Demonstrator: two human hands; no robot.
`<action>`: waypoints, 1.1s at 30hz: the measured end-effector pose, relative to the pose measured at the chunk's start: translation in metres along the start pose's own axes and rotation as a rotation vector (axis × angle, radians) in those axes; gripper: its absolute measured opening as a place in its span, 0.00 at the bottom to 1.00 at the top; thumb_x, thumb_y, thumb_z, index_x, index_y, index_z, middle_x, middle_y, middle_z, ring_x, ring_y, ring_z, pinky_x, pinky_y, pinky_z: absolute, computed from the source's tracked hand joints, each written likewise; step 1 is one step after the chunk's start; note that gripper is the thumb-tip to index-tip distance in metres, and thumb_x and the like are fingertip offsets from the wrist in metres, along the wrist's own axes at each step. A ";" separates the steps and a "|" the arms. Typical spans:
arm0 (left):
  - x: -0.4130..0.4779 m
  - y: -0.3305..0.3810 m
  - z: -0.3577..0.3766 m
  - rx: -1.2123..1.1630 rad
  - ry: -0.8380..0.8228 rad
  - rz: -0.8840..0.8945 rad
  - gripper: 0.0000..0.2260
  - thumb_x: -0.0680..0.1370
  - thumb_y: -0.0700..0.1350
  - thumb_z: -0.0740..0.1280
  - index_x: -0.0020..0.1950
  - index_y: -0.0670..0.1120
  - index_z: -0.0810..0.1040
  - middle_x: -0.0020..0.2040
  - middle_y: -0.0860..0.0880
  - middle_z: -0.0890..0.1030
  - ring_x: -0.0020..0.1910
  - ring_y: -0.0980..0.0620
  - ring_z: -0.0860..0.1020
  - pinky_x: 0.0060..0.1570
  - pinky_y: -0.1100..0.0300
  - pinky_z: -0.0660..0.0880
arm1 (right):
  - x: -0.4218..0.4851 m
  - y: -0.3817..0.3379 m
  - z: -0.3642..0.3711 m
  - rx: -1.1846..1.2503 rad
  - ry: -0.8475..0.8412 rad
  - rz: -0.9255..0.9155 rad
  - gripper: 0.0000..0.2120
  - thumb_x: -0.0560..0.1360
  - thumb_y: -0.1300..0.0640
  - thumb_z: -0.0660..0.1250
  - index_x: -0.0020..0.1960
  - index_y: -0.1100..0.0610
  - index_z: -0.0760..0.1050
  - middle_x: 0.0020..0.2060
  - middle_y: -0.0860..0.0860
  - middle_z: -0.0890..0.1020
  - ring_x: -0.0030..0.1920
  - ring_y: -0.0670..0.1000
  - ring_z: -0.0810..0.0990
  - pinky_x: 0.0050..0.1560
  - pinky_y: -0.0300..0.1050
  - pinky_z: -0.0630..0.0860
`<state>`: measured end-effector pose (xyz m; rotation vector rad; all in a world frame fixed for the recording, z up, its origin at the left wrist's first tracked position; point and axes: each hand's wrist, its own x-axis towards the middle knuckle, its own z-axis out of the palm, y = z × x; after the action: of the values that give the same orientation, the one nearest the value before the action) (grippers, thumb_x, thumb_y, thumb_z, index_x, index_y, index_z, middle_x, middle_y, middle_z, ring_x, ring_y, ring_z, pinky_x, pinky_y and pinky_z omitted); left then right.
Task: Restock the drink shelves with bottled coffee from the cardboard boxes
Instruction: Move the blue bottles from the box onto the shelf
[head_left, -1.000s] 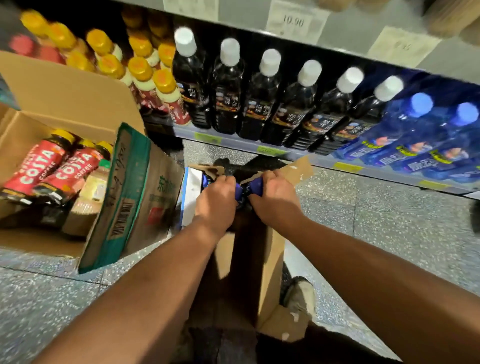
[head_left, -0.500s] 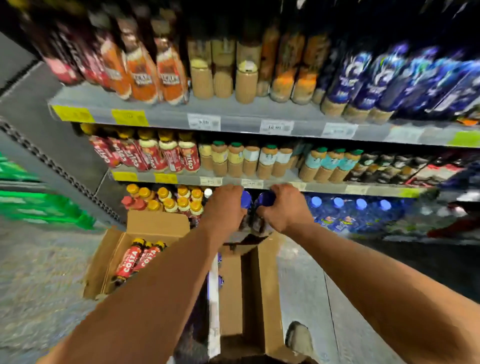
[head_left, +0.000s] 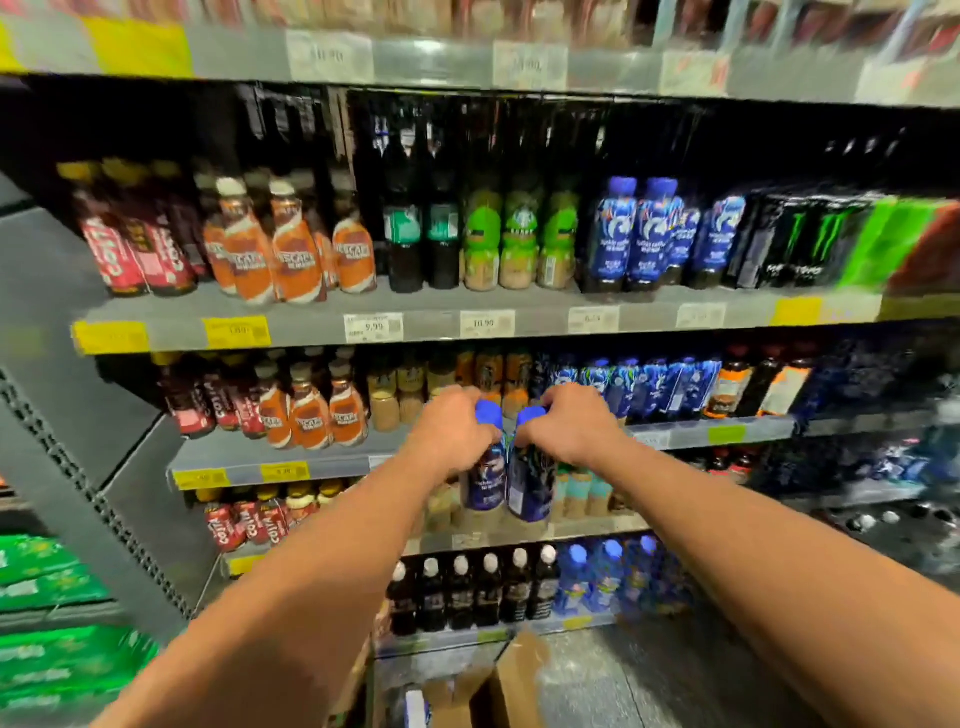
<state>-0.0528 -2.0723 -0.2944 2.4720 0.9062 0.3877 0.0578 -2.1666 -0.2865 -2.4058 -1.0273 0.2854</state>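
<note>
Mid-air, facing the drink shelves (head_left: 291, 332)
The left hand (head_left: 457, 431) grips 1 blue-capped coffee bottle (head_left: 485, 480) by its neck, the right hand (head_left: 566, 426) a 2nd bottle (head_left: 530, 488); side by side, they could clash or clip the shelves and slip.

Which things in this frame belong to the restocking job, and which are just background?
Job in hand: left hand gripping a blue-capped bottle; right hand gripping a second blue-capped bottle; cardboard box on the floor; shelved blue bottles that look the same.
Just there: Monster cans; green packs; white-capped dark bottles.
</note>
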 end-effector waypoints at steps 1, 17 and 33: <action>0.002 0.010 -0.010 -0.004 0.008 0.014 0.12 0.72 0.45 0.71 0.52 0.40 0.78 0.53 0.40 0.79 0.52 0.41 0.76 0.44 0.56 0.68 | 0.000 -0.003 -0.011 0.008 0.018 0.003 0.13 0.66 0.52 0.72 0.42 0.61 0.78 0.36 0.56 0.77 0.40 0.58 0.76 0.33 0.41 0.67; 0.038 0.131 -0.086 -0.082 0.045 0.247 0.14 0.73 0.45 0.71 0.56 0.42 0.78 0.53 0.41 0.79 0.52 0.41 0.76 0.47 0.56 0.69 | -0.011 -0.013 -0.172 0.138 0.347 -0.014 0.16 0.63 0.51 0.72 0.29 0.57 0.68 0.26 0.52 0.69 0.30 0.53 0.66 0.28 0.43 0.62; 0.052 0.260 -0.018 -0.122 0.059 0.203 0.25 0.77 0.43 0.66 0.74 0.45 0.66 0.71 0.45 0.68 0.68 0.46 0.68 0.68 0.54 0.64 | 0.011 0.114 -0.278 0.093 0.419 -0.024 0.22 0.62 0.44 0.74 0.28 0.57 0.66 0.27 0.52 0.71 0.28 0.50 0.68 0.24 0.42 0.61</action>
<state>0.1155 -2.2054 -0.1383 2.4570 0.6348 0.5698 0.2406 -2.3277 -0.1096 -2.2351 -0.8286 -0.1720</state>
